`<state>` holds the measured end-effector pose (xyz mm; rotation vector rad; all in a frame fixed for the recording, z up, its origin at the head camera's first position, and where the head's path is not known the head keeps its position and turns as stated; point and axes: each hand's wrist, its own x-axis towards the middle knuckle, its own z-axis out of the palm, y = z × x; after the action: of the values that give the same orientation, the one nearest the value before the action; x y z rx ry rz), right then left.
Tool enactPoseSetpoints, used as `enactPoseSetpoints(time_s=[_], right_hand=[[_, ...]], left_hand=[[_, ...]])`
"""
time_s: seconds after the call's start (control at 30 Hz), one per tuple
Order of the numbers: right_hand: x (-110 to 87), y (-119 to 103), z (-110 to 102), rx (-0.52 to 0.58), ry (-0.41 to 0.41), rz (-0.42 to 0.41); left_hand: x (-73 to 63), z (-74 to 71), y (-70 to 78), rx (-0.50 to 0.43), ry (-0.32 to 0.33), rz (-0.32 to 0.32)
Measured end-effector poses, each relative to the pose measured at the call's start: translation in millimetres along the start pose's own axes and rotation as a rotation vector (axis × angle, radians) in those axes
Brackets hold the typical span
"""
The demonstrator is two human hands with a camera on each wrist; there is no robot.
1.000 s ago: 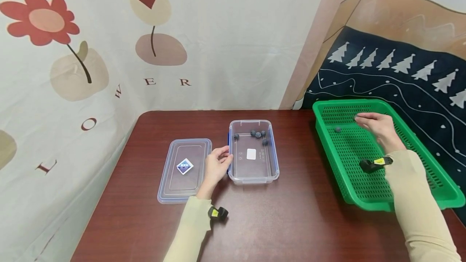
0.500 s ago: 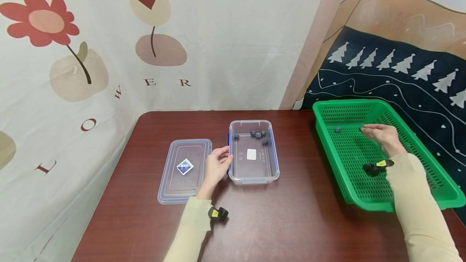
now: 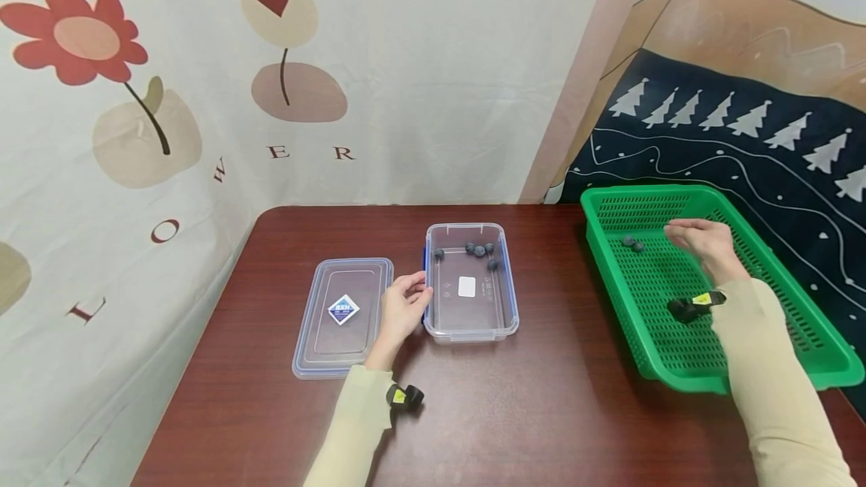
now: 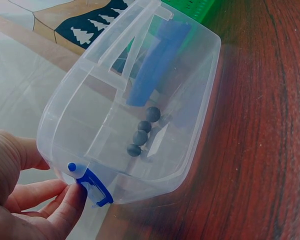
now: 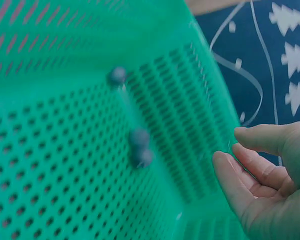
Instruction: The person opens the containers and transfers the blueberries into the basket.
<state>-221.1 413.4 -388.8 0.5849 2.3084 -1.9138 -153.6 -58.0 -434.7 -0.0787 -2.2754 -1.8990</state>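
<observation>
My left hand [image 3: 404, 308] holds the left side of a clear plastic box [image 3: 467, 325], thumb and fingers at its blue latch [image 4: 96, 186]. Several dark blueberries [image 3: 479, 251] lie inside, mostly clustered at the far end. Over the green basket [image 3: 646, 352], my right hand [image 3: 704, 246] has its thumb and fingers apart with nothing between them. Two blueberries [image 3: 632, 244] sit side by side on the basket floor, left of that hand. The right wrist view shows a touching pair [image 5: 141, 148] and another blueberry [image 5: 117, 75] farther along the basket wall, all blurred.
A clear lid [image 3: 338, 348] with a blue-and-white label lies flat left of the box. Both rest on the dark red-brown table [image 3: 528, 412]. Printed cloths hang behind, and the navy one [image 3: 737, 134] runs along the basket's far right side.
A blueberry earlier at my right fingertips now lies beside the other one in the basket. The right hand has risen slightly away. My left hand and the box stay put.
</observation>
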Motion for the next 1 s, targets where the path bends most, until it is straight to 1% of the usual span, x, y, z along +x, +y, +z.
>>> enactPoseSetpoints(time_s=[0.1,0.33,0.43,0.53,0.6,0.63,0.73,0.83,0.87,1.0], right_hand=[[-1.9,-12,11,-0.035,-0.015,-0.042],[-5.3,-36,39,-0.024,-0.051,-0.143],[-8.2,-44,53,-0.037,-0.069,-0.188],[-10.3,-51,67,0.0,-0.1,-0.213],[-10.2,-55,76,0.003,-0.116,-0.229],[-10.1,-57,81,0.03,-0.134,-0.233],[-9.7,-62,97,-0.019,-0.151,-0.248],[-11.3,-68,116,-0.061,-0.146,-0.259],[-12.1,-69,123,-0.1,-0.138,-0.262],[-14.7,-75,149,-0.103,-0.169,-0.267]], left_hand=[[0.2,0.1,-0.1,0.002,0.0,0.001],[0.5,-0.1,-0.7,0.001,-0.001,0.008],[0.6,-0.2,-1.2,-0.001,0.0,0.014],[0.8,-0.2,-1.6,-0.006,0.001,0.018],[0.9,-0.3,-1.8,-0.01,0.001,0.018],[1.0,-0.3,-1.9,-0.013,0.001,0.017],[1.3,-0.4,-1.9,-0.016,0.002,0.015],[1.1,-0.4,-1.9,-0.013,0.002,0.02],[1.1,-0.4,-1.9,-0.013,0.001,0.021],[0.8,-0.1,-1.2,-0.013,-0.001,0.025]])
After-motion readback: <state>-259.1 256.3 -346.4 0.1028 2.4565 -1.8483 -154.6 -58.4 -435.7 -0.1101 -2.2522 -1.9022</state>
